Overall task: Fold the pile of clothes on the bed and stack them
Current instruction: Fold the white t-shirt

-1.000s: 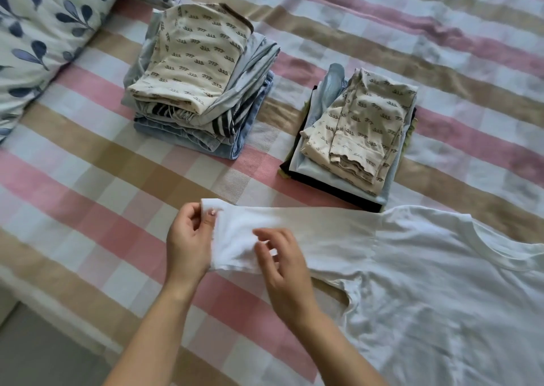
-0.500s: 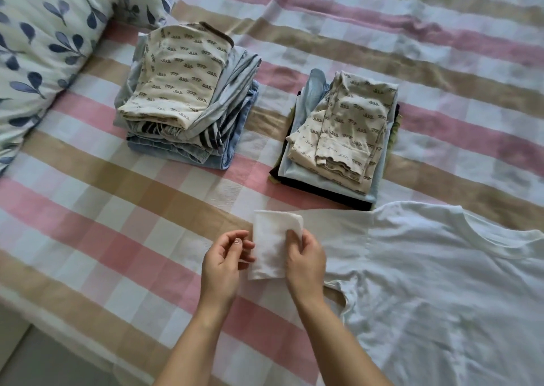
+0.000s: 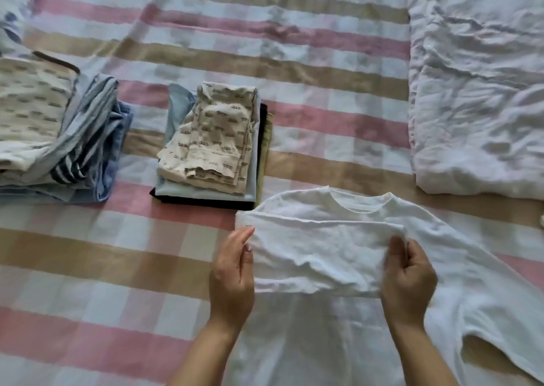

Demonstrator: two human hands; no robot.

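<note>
White cotton lay spread over the near side of the bed [image 3: 103, 268], and that was the white T-shirt [image 3: 312, 335], flat on the pink, tan and white checked sheet with its collar [image 3: 362, 206] pointing away from the person. One sleeve [image 3: 318, 256] was folded across the chest, lying as a wide band just below the collar. The left hand [image 3: 232, 274] sat at the band's left end, its grip loose, fingers close together and nearly straight against the edge of the cloth, touching it rather than clamped on it. The right hand [image 3: 409, 282] was at the band's other end, and there the grip was closed: thumb and curled fingers pinched a bunched bit of the T-shirt's fabric. The other sleeve [image 3: 500, 312] ran out flat toward the right edge of the view. Just beyond the shirt's left shoulder stood the smaller stack [image 3: 212, 138] of folded clothes, a cream printed piece on top, pale blue under it and something dark at the bottom. Well to the left was the larger stack [image 3: 44, 126], cream print on top over striped and blue layers, cut off by the frame's edge. On the far right lay a crumpled white quilt [image 3: 477, 91], apart from the shirt.
</note>
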